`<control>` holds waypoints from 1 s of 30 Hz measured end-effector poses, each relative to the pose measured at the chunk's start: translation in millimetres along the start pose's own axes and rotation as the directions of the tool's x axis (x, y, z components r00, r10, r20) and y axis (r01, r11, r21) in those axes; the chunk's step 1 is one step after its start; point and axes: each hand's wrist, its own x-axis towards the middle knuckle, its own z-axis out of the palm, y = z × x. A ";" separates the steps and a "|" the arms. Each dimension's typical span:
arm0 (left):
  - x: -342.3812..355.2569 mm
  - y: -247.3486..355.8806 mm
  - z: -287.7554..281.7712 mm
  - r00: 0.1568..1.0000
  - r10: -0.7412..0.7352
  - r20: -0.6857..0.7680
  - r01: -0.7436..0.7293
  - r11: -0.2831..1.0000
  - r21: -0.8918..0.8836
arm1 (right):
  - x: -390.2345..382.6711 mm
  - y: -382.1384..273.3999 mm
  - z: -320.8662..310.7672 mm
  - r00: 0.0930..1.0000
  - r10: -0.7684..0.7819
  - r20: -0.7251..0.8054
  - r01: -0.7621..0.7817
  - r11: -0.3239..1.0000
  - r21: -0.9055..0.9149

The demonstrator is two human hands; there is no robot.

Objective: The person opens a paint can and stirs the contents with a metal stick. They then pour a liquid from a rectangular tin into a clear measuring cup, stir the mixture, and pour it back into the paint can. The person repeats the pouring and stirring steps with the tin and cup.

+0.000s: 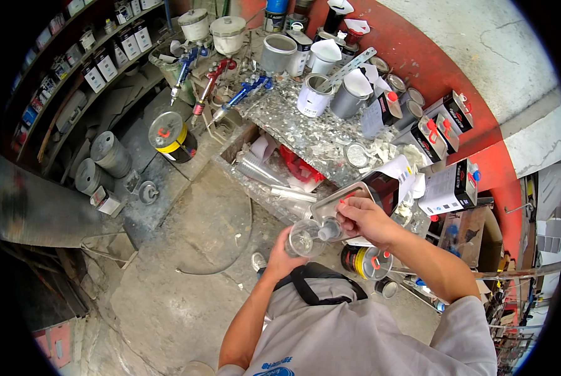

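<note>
My left hand (283, 255) is wrapped round a clear plastic cup (305, 239), held in front of my waist. Just right of the cup, a rectangular metal can (348, 193) is tilted, its pale spout (329, 230) at the cup's rim. My right hand (363, 219) is closed at the can's top, with a bit of red showing by the fingers. The grip itself is partly hidden. Whether liquid is flowing I cannot tell.
An open drawer (230, 150) under the paint-spattered workbench (280, 106) holds clear cups and a red bag. Spray guns hang at the bench's left end, including a red one (210, 86). Several tins and cans crowd the bench. A yellow-black bucket (171, 139) and a hose (251, 219) are on the floor.
</note>
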 end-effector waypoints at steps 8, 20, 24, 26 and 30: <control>22.9 29.1 6.2 0.956 -0.031 0.292 0.096 0.973 -0.211 | -16.6 -28.8 -22.2 1.000 -0.009 0.006 0.008 0.993 0.117; 45.5 43.9 16.6 0.908 -0.039 0.416 0.155 0.956 -0.249 | -29.1 -55.2 -43.8 0.999 -0.038 -0.003 0.038 0.988 0.148; 51.4 41.9 17.6 0.913 0.011 0.409 0.084 0.973 -0.213 | -30.4 -60.1 -49.2 0.999 -0.044 -0.012 0.046 0.985 0.168; 50.9 42.8 16.9 0.913 0.021 0.407 0.073 0.974 -0.214 | -32.4 -62.1 -52.0 0.998 -0.054 -0.023 0.057 0.987 0.149; 48.9 55.6 15.5 0.920 0.022 0.391 0.059 0.979 -0.193 | -36.4 -66.3 -57.7 0.996 -0.062 -0.060 0.069 0.990 0.125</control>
